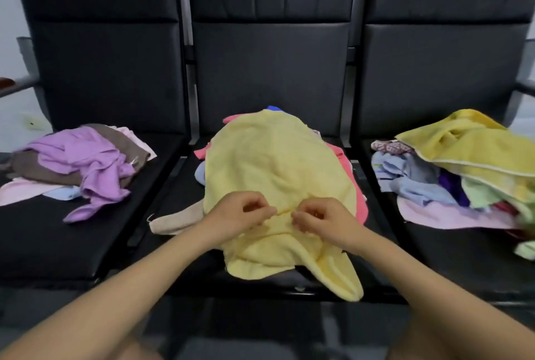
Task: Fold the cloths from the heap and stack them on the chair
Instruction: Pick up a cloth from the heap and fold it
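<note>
A pale yellow cloth [272, 163] lies spread over a pile of cloths on the middle chair [269, 70], its near edge hanging over the seat's front. My left hand [240, 212] and my right hand [321, 216] sit close together on the cloth's near part, each pinching a fold of it with curled fingers. Pink [351, 180], blue and beige [176, 219] cloths stick out from under the yellow one.
On the left chair's seat [43, 244] lies a loose pile with a purple cloth [95, 163], a brown one and a pink one. The right chair's seat [469, 255] holds a heap topped by a darker yellow towel [474, 145], with blue, green and pink cloths below.
</note>
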`<action>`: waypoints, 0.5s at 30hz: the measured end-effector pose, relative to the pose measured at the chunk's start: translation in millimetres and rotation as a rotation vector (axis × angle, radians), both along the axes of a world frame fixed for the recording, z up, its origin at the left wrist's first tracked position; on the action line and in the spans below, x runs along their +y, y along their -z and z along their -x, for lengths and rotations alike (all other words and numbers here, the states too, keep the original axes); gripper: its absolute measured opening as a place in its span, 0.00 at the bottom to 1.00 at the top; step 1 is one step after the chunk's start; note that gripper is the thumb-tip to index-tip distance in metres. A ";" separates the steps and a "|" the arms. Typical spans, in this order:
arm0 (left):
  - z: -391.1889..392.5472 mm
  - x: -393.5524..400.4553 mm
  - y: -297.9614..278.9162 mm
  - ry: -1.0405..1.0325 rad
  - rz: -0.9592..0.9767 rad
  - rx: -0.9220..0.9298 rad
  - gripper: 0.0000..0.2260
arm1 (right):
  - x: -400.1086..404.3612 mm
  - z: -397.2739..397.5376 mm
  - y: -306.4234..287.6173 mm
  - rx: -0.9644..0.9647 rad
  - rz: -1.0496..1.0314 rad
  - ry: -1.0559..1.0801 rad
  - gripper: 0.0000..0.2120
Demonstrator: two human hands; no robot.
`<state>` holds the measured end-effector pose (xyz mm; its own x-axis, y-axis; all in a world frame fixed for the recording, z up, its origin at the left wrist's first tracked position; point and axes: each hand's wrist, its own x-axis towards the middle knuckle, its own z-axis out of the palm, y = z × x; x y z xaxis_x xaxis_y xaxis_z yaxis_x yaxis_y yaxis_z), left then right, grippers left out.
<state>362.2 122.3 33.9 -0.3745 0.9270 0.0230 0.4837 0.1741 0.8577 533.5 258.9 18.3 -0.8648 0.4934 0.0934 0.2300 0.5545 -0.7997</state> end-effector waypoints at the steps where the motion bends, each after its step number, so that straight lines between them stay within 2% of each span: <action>1: -5.0 -7.1 2.5 0.069 0.052 0.029 0.09 | -5.9 -4.5 7.6 -0.046 -0.072 -0.049 0.11; 3: -8.8 -15.3 9.3 0.156 0.164 0.191 0.10 | -9.9 -10.7 18.8 -0.145 -0.247 -0.142 0.19; 5: -7.6 -20.2 17.6 0.241 0.256 0.449 0.10 | -8.6 -16.2 25.3 -0.203 -0.476 -0.200 0.23; 7: -2.4 -25.6 27.1 0.296 0.238 0.584 0.13 | -2.9 -22.2 33.0 -0.166 -0.629 -0.209 0.21; 8: 0.8 -29.0 32.4 0.303 0.215 0.627 0.16 | -0.8 -23.3 35.3 -0.138 -0.641 -0.192 0.19; 11: 7.1 -34.5 46.9 0.321 0.108 0.764 0.23 | 1.8 -23.1 29.3 -0.106 -0.419 -0.089 0.10; 12: 7.2 -35.0 51.2 0.327 0.071 0.777 0.22 | 2.4 -21.8 24.9 -0.104 -0.300 -0.069 0.08; 15: 8.1 -31.5 55.9 0.300 -0.044 0.709 0.12 | 5.9 -15.6 9.6 -0.048 -0.007 -0.040 0.10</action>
